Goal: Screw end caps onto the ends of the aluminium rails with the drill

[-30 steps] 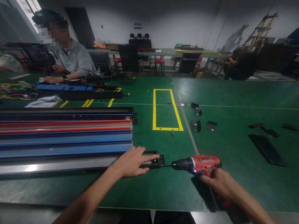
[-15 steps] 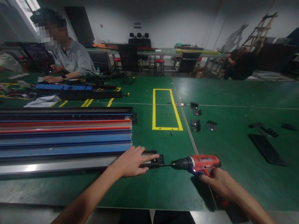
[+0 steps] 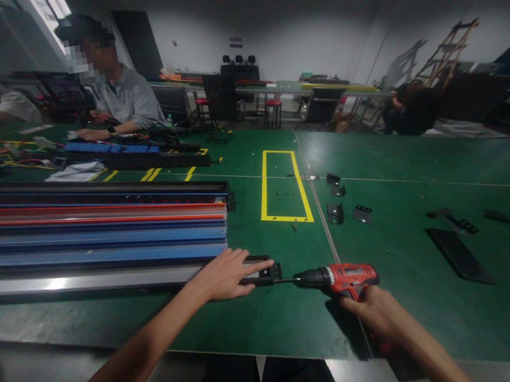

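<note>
My right hand (image 3: pixel 377 312) is wrapped round the grip of a red and black cordless drill (image 3: pixel 351 275), which points left. Its long thin bit (image 3: pixel 287 280) reaches the black end bracket (image 3: pixel 275 271) of a silver and black metal profile (image 3: pixel 104 280). Resting on top of that profile near its end is my left hand (image 3: pixel 230 275), palm down with the fingers stretched out. Beyond it lie several long blue and red profiles (image 3: pixel 145 234) side by side. Whether the bit sits in a screw is too small to tell.
Small black brackets (image 3: pixel 335 212) are scattered right of a yellow tape rectangle (image 3: pixel 288 221). A flat black piece (image 3: pixel 459 256) lies farther right on the green table (image 3: pixel 389 233). A co-worker in a grey shirt (image 3: pixel 135 103) sits across the table, and another person is at far left.
The view has shifted very slightly. Both hands, the drill and the profile keep the same places relative to each other.
</note>
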Demonstrator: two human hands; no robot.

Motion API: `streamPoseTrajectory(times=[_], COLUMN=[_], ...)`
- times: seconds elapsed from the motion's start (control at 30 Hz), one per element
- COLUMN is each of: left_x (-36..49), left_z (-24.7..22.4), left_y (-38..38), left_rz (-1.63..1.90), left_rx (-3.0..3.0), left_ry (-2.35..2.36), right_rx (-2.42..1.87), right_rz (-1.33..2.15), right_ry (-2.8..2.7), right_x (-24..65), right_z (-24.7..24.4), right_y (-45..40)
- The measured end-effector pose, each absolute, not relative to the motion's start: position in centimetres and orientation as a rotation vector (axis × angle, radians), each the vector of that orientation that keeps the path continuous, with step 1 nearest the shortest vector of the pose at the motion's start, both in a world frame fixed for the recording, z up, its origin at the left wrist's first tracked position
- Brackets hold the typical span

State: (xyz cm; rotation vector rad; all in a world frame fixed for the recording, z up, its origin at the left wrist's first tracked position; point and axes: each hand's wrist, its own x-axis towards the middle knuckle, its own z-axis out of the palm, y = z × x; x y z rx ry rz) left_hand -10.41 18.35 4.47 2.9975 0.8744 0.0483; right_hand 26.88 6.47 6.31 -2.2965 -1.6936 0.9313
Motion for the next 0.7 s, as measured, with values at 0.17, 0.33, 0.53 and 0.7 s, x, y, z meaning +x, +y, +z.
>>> streamPoseTrajectory(times=[0.17, 0.33, 0.53, 0.7], left_x=[-10.46, -10.48, -10.52, -10.41], left_z=[4.37, 4.38, 4.38, 4.49], left_y=[18.38, 18.36, 18.37, 18.37], left_rz=[0.052, 0.019, 0.073, 0.073], left_rx=[2.996, 3.023, 3.015, 2.990], left_ry=[0.875, 0.861, 0.861, 0.875], right_rx=[-2.296, -2.287, -2.301, -2.284], right_rz=[0.952, 0.942, 0.954, 0.941], right_ry=[-1.678, -1.686, -1.686, -1.683], right_x=[27.00, 27.23, 27.24, 27.17], right_z=[5.96, 5.53, 5.53, 5.64], right_y=[6.53, 6.57, 6.52, 6.49])
